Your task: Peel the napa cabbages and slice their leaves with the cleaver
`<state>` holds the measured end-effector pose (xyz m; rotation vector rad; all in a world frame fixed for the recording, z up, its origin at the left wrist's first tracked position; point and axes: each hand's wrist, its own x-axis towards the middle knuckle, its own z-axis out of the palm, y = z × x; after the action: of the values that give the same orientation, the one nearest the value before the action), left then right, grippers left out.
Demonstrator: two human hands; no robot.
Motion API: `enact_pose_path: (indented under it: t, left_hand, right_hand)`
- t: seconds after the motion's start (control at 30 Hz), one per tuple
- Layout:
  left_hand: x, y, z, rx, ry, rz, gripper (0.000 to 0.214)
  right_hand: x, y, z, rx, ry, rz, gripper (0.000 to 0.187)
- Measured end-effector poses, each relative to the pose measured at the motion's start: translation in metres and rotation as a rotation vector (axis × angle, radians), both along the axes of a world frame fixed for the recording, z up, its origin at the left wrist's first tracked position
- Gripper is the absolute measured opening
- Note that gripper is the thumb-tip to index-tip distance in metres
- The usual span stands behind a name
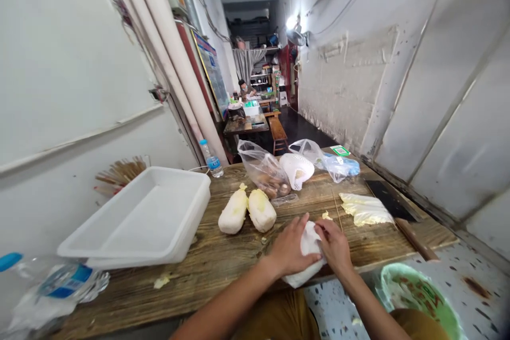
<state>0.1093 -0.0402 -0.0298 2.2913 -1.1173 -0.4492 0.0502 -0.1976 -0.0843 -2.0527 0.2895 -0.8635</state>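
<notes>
Overall, the wooden surface carries the work, with a large white tray at its left and a cleaver at its right. Two pale cabbages lie between, far and to the left of the working position. The white bundle, apparently another cabbage, sits at the near edge, its long axis running from near-left to far-right, directly between the hands. Both hands are at the bundle, so neither is nearer; the left covers more of it. The left hand is spread wide and grips the left side, thumb laid across toward the near end. The right hand rests at the far-right side, fingers bent; whether they pinch a portion cannot be determined.
</notes>
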Motion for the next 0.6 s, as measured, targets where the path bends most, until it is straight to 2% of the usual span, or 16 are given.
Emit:
enact_pose_path:
  t: [0.13,0.2,0.23,0.3,0.4,0.47,0.6]
  left_hand:
    - [0.013,-0.002,-0.005,-0.181,-0.028,-0.159,0.072]
    - [0.024,-0.005,-0.008,-0.243,-0.020,-0.181,0.053]
    - [0.030,-0.007,-0.010,-0.275,0.008,-0.145,0.044]
    - [0.042,-0.013,-0.016,-0.349,0.140,0.055,0.030]
    - [0.057,-0.019,-0.026,-0.413,0.354,0.390,0.039]
    - [0.062,-0.018,-0.032,-0.406,0.416,0.488,0.045]
    - [0.058,-0.009,-0.042,-0.399,0.475,0.470,0.042]
  right_hand:
    - [-0.004,0.000,-0.009,-0.100,-0.026,0.070,0.030]
    - [-0.006,0.001,-0.013,-0.110,-0.017,0.076,0.031]
    - [-0.009,0.001,-0.015,-0.103,-0.006,0.061,0.033]
    - [-0.017,0.004,-0.018,-0.084,0.030,-0.004,0.042]
    - [-0.039,0.012,-0.025,0.000,0.099,-0.155,0.064]
    - [-0.056,0.021,-0.034,0.198,0.174,-0.159,0.077]
    - [-0.076,0.050,-0.040,0.866,0.290,-0.002,0.095]
